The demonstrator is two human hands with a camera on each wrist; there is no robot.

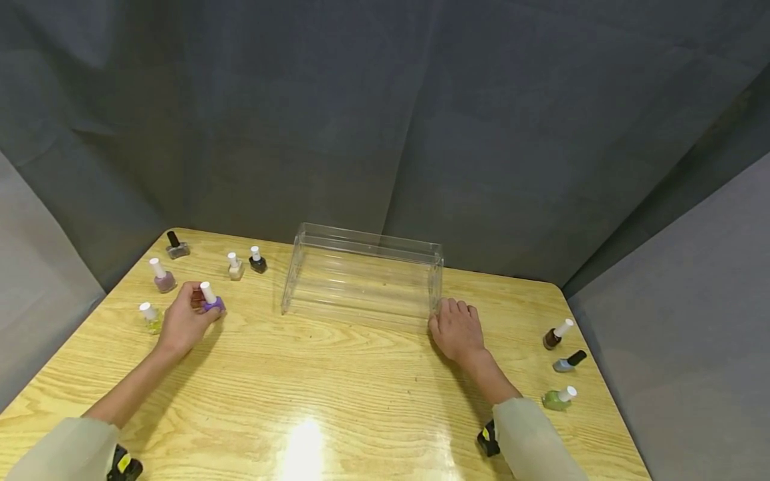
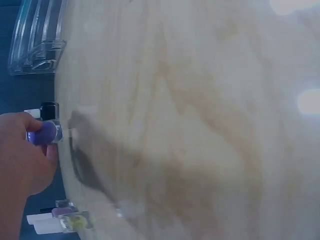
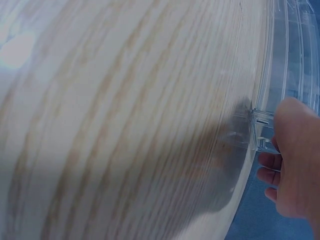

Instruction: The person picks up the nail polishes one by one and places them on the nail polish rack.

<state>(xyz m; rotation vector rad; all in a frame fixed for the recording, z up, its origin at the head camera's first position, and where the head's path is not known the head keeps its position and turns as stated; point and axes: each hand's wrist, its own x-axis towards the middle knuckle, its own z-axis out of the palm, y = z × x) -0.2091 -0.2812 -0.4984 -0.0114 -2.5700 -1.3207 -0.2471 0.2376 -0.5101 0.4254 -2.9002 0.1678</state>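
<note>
In my left hand [image 1: 185,321] is a purple nail polish bottle [image 1: 214,305] with a white cap, pinched between thumb and fingers. The left wrist view shows the same purple bottle [image 2: 45,133] just above or on the wood; which one I cannot tell. A clear plastic stepped rack [image 1: 361,317] stands at the back middle of the table. My right hand [image 1: 458,331] grips its right front corner, the thumb on the rack and the other fingers curled at its outer side. Near the left hand stand a yellow bottle [image 1: 154,323] and a mauve bottle [image 1: 165,281].
Farther back left are a grey bottle [image 1: 178,250] with a black cap, a cream bottle [image 1: 236,270] and a black bottle [image 1: 258,264]. Along the right edge stand dark brown [image 1: 551,339], blue [image 1: 563,365] and green [image 1: 555,401] bottles. A dark curtain [image 1: 385,120] hangs behind the table.
</note>
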